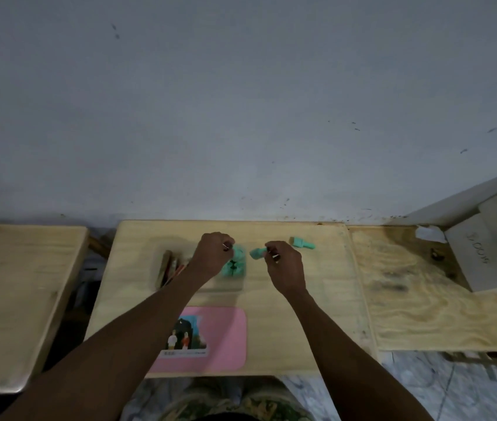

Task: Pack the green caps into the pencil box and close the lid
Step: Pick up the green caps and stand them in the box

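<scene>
Wooden table (317, 299): one loose green cap (301, 243), another in right hand (283, 265).

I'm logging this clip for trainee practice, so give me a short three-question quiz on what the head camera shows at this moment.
1. True or false: the right hand holds a green cap in its grip.
2. Where does the loose green cap lie? A) on the pink lid B) on the table, right of the right hand and farther from the person C) on the left table
3. Fill in: the pink lid lies on the table between the person and the ____.

Key: 1 true. 2 B. 3 pencil box, where the left hand is over a pile of green caps.
</scene>
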